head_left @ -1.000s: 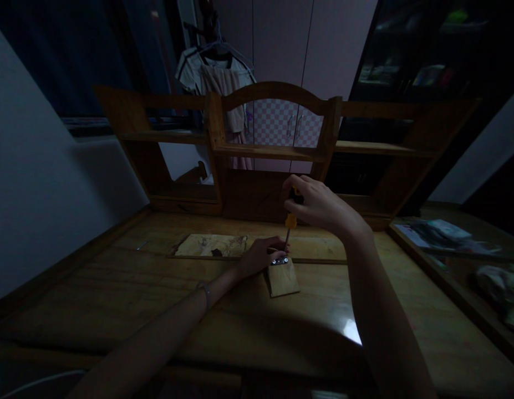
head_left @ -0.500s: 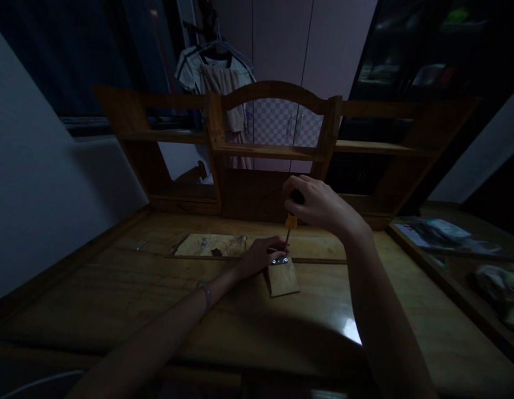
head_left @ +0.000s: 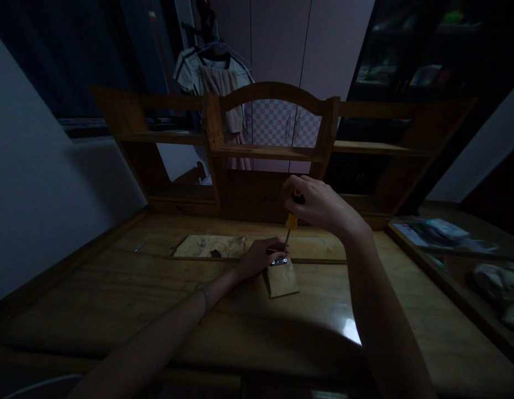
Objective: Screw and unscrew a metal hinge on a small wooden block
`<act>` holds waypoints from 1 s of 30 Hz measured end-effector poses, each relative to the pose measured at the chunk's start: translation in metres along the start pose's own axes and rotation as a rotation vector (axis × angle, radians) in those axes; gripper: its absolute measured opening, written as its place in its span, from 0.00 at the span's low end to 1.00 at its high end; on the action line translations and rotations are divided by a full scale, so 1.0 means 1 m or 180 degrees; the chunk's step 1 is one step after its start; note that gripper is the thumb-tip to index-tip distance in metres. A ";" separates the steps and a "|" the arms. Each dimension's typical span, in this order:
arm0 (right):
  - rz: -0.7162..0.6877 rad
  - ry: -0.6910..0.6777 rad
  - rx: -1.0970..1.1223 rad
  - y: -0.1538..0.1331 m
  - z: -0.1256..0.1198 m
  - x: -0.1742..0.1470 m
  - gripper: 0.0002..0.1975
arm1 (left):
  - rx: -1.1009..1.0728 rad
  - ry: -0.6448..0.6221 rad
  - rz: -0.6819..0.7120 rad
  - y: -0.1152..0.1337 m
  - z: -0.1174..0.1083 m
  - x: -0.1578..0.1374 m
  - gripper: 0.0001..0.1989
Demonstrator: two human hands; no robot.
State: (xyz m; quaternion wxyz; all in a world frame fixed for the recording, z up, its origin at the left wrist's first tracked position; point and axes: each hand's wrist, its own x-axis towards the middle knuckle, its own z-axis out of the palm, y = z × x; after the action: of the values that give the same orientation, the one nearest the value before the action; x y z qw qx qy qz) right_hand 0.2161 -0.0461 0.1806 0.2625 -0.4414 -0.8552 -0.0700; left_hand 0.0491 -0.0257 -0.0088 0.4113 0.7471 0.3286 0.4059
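My right hand (head_left: 313,200) is wrapped round the black and yellow handle of a screwdriver (head_left: 291,220). The shaft slants down, and its tip meets the work beside my left fingers. My left hand (head_left: 263,255) is closed at a small metal hinge (head_left: 279,261), thumb and forefinger around the spot where the tip comes down. Two screw heads show on the hinge, which lies along the far edge of a small wooden board (head_left: 284,280). Behind it a long wooden plank (head_left: 317,248) lies across the desk; my left fingers partly cover where hinge and plank meet.
A wooden shelf unit (head_left: 273,151) stands along the back of the wooden desk (head_left: 190,316). At left lies a small thin metal item (head_left: 139,247). Papers and a plastic bag (head_left: 443,231) rest on the right-hand surface, with crumpled cloth (head_left: 495,285) nearer.
My right fingers have turned slightly on the screwdriver handle, showing more yellow near its top. My left hand, the hinge and the board stay put; the view has shifted a little.
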 end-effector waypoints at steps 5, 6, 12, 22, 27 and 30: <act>0.0050 -0.0066 0.0031 0.000 -0.002 -0.001 0.14 | -0.0007 -0.0002 -0.0029 0.002 0.000 0.000 0.11; 0.0064 -0.0075 0.0038 0.000 -0.002 0.000 0.13 | 0.0008 0.0008 -0.0044 0.001 0.000 0.000 0.11; 0.0035 0.0017 -0.0001 0.004 0.002 0.002 0.10 | 0.0018 0.0022 -0.0015 -0.001 0.001 0.000 0.11; 0.0098 -0.0026 -0.0051 -0.001 -0.002 0.000 0.13 | 0.0005 0.0018 0.0042 0.000 -0.001 -0.001 0.10; 0.0033 0.0038 -0.0113 0.001 0.000 0.000 0.11 | 0.0053 0.0036 0.0074 0.001 -0.001 -0.001 0.10; 0.0023 -0.0017 -0.0121 0.000 -0.002 -0.001 0.14 | 0.0036 0.0038 0.0068 0.000 -0.001 0.000 0.10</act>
State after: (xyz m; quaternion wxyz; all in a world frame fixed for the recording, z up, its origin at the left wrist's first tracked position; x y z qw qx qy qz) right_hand 0.2172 -0.0477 0.1817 0.2520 -0.4496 -0.8528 -0.0840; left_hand 0.0483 -0.0260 -0.0083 0.4007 0.7505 0.3254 0.4128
